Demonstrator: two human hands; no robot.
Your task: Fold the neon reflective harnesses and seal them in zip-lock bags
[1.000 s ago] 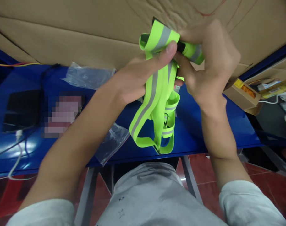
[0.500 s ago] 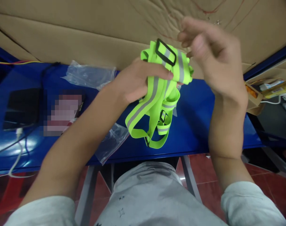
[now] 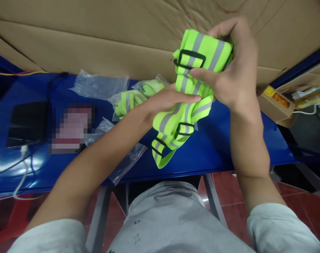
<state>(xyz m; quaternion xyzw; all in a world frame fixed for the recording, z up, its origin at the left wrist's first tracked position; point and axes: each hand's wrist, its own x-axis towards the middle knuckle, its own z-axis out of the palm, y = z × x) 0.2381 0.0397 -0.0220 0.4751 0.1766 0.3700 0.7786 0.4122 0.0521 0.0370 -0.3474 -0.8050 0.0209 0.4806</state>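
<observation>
Both hands hold a bundle of neon-yellow reflective straps [image 3: 186,86] with grey stripes and black plastic buckles, raised above the blue table. My left hand [image 3: 173,100] is closed round the middle of the bundle, its thumb lying across the front. My right hand [image 3: 231,70] grips the folded upper part, thumb pressed on the front just below the large buckle [image 3: 191,59]; its other fingers are hidden behind. Loose loops with smaller buckles hang down below my left hand. Behind my left wrist, more such straps lie in clear plastic bags [image 3: 129,102].
Clear plastic bags [image 3: 99,86] lie along the back of the blue table [image 3: 212,140], another [image 3: 128,161] near its front edge. At left are a phone-like blurred item [image 3: 72,130] and a black device [image 3: 28,123] with a white cable. A small cardboard box [image 3: 277,105] stands right.
My right hand, apart from the straps before, has come in and taken hold of their folded top. The bundle has turned and shifted slightly right, and bagged straps behind now show.
</observation>
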